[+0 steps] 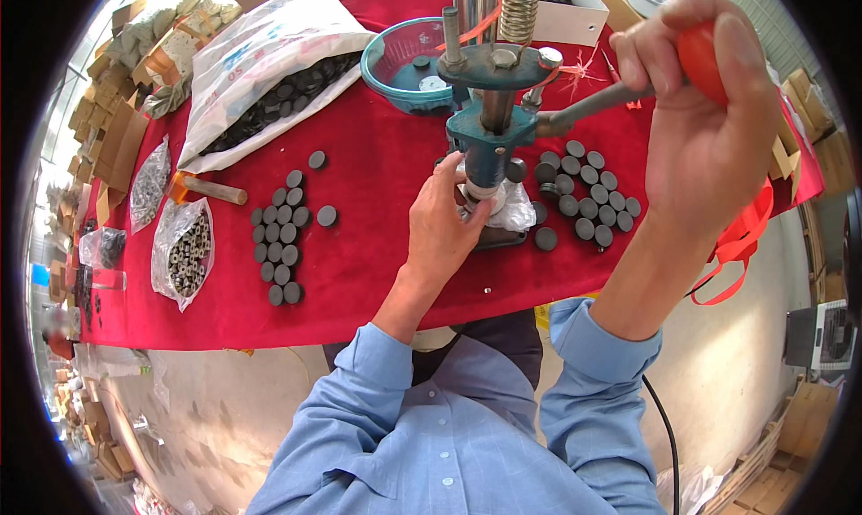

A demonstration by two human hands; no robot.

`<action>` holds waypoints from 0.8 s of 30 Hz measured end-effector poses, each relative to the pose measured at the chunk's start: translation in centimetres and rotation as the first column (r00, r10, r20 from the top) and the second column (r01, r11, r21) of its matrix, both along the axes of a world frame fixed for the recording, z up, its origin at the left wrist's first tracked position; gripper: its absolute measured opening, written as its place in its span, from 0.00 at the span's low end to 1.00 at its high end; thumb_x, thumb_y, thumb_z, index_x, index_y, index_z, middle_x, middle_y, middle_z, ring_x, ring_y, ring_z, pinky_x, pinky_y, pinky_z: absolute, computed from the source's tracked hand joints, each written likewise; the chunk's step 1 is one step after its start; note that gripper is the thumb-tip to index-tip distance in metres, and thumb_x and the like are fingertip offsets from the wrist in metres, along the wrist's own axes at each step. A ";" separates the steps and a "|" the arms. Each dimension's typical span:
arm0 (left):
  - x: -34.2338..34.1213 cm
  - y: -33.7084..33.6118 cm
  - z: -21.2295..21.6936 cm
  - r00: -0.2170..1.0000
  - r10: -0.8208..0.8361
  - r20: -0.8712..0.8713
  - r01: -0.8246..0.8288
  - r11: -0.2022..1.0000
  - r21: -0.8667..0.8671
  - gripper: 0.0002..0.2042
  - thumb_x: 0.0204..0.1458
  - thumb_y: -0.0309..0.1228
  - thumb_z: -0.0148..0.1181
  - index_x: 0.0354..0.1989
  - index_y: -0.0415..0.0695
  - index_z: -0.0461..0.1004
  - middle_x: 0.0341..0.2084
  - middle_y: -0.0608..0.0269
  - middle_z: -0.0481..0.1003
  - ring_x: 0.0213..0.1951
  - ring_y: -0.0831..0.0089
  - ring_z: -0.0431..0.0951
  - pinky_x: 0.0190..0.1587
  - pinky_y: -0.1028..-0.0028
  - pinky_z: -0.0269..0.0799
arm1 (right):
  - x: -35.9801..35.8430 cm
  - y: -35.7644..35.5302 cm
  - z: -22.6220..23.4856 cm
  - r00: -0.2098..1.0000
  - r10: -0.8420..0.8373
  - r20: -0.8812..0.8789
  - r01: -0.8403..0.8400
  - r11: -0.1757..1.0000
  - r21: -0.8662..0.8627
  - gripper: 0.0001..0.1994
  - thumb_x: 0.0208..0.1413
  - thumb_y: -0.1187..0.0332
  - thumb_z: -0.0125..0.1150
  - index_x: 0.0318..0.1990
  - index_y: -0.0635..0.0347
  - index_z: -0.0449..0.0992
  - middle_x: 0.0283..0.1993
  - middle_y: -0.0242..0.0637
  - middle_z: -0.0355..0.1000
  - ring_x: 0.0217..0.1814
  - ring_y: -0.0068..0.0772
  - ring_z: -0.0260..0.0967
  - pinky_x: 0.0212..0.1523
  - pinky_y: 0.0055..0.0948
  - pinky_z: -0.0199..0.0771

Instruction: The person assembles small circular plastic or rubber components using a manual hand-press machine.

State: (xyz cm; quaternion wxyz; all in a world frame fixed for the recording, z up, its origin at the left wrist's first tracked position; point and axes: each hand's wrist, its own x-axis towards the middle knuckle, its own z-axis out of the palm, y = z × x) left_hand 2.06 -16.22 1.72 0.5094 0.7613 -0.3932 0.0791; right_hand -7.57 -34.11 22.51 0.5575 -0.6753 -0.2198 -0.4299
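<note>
A green hand press [492,127] with a coiled spring [519,10] stands at the far middle of the table. My right hand [714,147] is closed round the red knob [702,63] of its grey lever [600,105], raised on the right. Low on the press, my left hand [442,219] curls its thumb and fingers about the light-coloured lower end of the ram [481,190]. Whatever sits between those fingertips is hidden. Round dark grey discs [285,214] lie left of the press, and more discs [589,208] lie close by on its right. Clear plastic [514,210] bunches behind my left fingers.
A red cloth [377,281] covers the table. Toward the left lie a white sack [269,44] of black discs, a hammer [212,189] and a bag of small metal parts [186,250]. Behind the press are a teal basket [388,75] and a white box [575,21]. Red ribbon [741,237] hangs at right.
</note>
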 end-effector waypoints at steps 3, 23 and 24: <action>0.0 0.3 0.3 1.000 0.005 0.000 -0.005 1.000 0.003 0.37 0.45 0.27 0.77 0.63 0.38 0.63 0.42 0.54 0.79 0.35 0.62 0.80 0.35 0.68 0.78 | -1.3 1.2 -0.9 0.998 -0.050 0.026 0.050 0.999 -0.020 0.19 0.72 0.58 0.41 0.50 0.65 0.73 0.28 0.33 0.61 0.32 0.30 0.60 0.46 0.39 0.65; -0.1 0.7 1.4 0.988 -0.058 -0.140 0.046 0.995 -0.085 0.34 0.43 0.21 0.77 0.61 0.40 0.67 0.42 0.59 0.80 0.34 0.74 0.79 0.35 0.73 0.75 | -8.1 7.4 -10.9 0.927 -0.368 0.066 0.362 0.928 0.089 0.19 0.67 0.47 0.54 0.34 0.53 0.68 0.26 0.35 0.68 0.34 0.39 0.73 0.61 0.51 0.64; 0.1 0.2 1.0 0.988 -0.057 -0.141 0.045 0.995 -0.085 0.34 0.43 0.21 0.77 0.61 0.40 0.67 0.42 0.59 0.80 0.34 0.74 0.79 0.35 0.73 0.75 | -7.8 7.0 -9.9 0.933 -0.348 0.093 0.343 0.937 0.067 0.19 0.67 0.48 0.54 0.35 0.55 0.69 0.26 0.36 0.69 0.33 0.38 0.73 0.60 0.50 0.64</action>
